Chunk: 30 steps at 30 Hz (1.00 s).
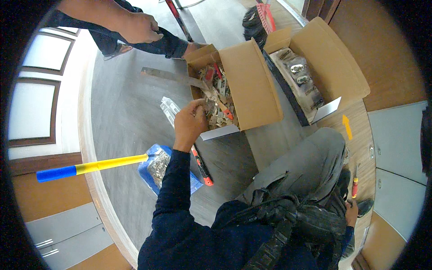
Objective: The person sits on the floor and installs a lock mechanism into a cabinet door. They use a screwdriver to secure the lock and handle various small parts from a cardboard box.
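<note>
My left hand [190, 123] is at the near left edge of an open cardboard box [252, 85]. Its fingers are curled together, and whatever they may hold is hidden. Many small metal pieces [219, 118] fill the box, with red-handled tools among them. A long flat metal blade [166, 75] sticks out over the box's left side. My right hand [351, 212] is low at the right, beside my bent leg, its fingers mostly hidden. Just beyond it is a screwdriver [355, 187] with a red and yellow handle; I cannot tell whether the hand touches it.
A blue dustpan [144, 170] with a yellow handle holds small debris. Beside my left forearm lies a red and black tool [201, 166]. A second open box [330, 58] holds wrapped parts. Another person's hand [139, 28] and legs are at upper left. Cabinets [398, 135] line the right.
</note>
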### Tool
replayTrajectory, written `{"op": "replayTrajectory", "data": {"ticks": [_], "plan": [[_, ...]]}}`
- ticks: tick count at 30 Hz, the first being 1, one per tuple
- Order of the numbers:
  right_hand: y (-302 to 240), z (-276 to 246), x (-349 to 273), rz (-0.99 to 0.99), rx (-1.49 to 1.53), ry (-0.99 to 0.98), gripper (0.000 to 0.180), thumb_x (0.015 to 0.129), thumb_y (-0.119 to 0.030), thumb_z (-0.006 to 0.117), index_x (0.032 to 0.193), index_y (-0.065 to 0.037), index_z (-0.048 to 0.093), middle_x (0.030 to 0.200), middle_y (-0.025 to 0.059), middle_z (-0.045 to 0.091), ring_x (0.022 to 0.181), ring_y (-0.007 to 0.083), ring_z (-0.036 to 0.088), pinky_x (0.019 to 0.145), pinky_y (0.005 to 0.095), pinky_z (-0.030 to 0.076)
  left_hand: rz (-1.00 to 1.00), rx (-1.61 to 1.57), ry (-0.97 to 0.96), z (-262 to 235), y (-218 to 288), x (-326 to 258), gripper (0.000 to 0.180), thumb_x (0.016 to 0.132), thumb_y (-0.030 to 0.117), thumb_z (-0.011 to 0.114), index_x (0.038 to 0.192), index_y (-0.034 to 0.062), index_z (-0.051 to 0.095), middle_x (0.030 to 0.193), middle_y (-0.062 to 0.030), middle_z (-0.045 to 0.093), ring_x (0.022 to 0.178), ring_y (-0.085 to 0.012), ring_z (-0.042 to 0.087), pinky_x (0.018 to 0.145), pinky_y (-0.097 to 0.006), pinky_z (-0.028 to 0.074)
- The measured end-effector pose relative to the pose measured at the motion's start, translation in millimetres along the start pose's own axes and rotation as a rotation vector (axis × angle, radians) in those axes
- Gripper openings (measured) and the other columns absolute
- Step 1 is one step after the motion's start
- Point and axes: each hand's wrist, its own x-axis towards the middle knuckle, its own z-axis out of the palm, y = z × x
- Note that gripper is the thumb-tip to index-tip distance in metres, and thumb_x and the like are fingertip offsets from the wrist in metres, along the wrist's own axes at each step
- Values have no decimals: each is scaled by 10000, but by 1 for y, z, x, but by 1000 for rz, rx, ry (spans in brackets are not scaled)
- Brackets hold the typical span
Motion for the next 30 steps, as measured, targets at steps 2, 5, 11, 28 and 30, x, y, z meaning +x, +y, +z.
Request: {"op": "replayTrajectory", "data": {"ticks": [2,5,11,28,30], "plan": [[12,2,1,-6,-6,47,248,856,-138,585,1068,-10,599,1039,176,634,985,307,594,871,361,443,-19,105,-227,2,-4,-7,218,864,207,572,1032,110,674,953,-127,679,883,-295,647,768,-367,503],[-5,-3,-6,13,-53,24,251,860,-145,579,1070,-8,598,1024,178,638,979,310,594,877,358,440,49,261,-452,4,-12,-39,225,868,222,572,1037,117,678,994,-107,673,920,-293,633,800,-367,505],[-3,-5,0,22,-136,-41,254,857,-153,585,1060,-1,597,1037,187,634,976,317,594,875,366,436,330,353,-180,36,-9,-87,270,781,120,630,1051,132,631,1064,-51,613,943,-283,584,794,-376,499],[-7,-11,-5,-65,-135,-6,233,862,-136,545,1045,1,592,1020,156,626,966,280,585,873,339,438,-58,-170,-116,27,-62,-32,172,821,99,628,989,66,640,948,-122,651,821,-289,638,750,-359,505],[-18,-10,-9,-56,-142,-14,246,867,-151,539,1050,5,590,1021,154,626,957,278,583,872,336,437,26,-115,-60,27,-67,-16,185,825,95,623,1006,68,642,947,-125,656,801,-285,642,742,-355,506]]}}
